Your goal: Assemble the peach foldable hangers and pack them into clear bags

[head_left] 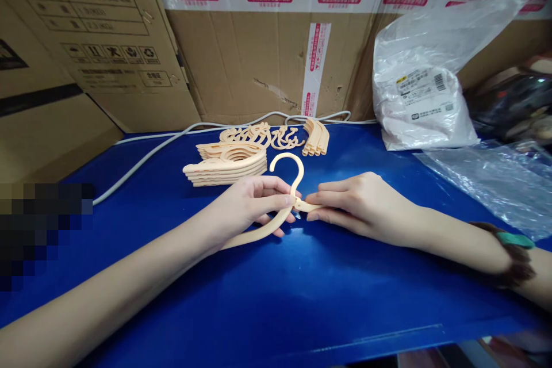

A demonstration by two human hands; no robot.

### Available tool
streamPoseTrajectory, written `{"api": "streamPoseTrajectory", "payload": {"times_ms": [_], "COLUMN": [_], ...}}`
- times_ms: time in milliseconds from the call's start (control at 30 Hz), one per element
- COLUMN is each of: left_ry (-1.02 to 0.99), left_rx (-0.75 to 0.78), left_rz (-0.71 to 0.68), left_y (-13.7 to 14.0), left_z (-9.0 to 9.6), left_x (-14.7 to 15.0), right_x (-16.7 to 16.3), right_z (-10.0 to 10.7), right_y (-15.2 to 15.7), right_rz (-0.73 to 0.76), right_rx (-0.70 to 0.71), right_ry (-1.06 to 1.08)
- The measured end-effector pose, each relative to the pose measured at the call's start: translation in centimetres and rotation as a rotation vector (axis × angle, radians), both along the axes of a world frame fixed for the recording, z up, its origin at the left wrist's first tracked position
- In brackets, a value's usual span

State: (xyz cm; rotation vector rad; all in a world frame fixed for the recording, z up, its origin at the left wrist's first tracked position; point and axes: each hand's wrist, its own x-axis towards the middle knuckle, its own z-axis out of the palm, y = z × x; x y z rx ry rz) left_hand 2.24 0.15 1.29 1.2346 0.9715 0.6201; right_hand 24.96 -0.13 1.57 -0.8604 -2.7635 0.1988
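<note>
Between my hands is a cream plastic clothes hanger, its hook pointing up and curling left. My left hand pinches it where the hook meets the arms, and one arm runs down under my wrist. My right hand is closed on the short right-hand piece, whose far end is hidden by my fingers. Just behind my left hand lies a stack of cream hanger arms. Loose hooks and a bundle of curved tube-like pieces lie farther back.
A blue tabletop spreads under everything. Cardboard boxes stand along the back and left. A white cable crosses the rear left. At the right are a white plastic parcel bag and a clear plastic sheet.
</note>
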Motion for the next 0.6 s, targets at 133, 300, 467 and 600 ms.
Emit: {"api": "streamPoseTrajectory", "payload": {"times_ms": [133,300,467,600], "left_ry": [-0.001,0.009,0.034,0.057], "left_rx": [0.021,0.007,0.025,0.019], "left_rz": [0.007,0.021,0.009,0.041], "left_y": [0.02,0.09,-0.02,-0.14], "left_z": [0.00,0.04,0.20,0.34], "left_x": [0.16,0.27,0.38,0.47], "right_x": [-0.08,-0.20,-0.42,-0.55], "right_z": [0.02,0.09,0.11,0.07], "right_y": [-0.03,-0.26,-0.42,-0.70], "right_rz": [-0.009,-0.033,-0.042,-0.067], "right_rx": [0.033,0.039,0.031,0.058], "right_ry": [-0.008,-0.005,-0.001,-0.028]}}
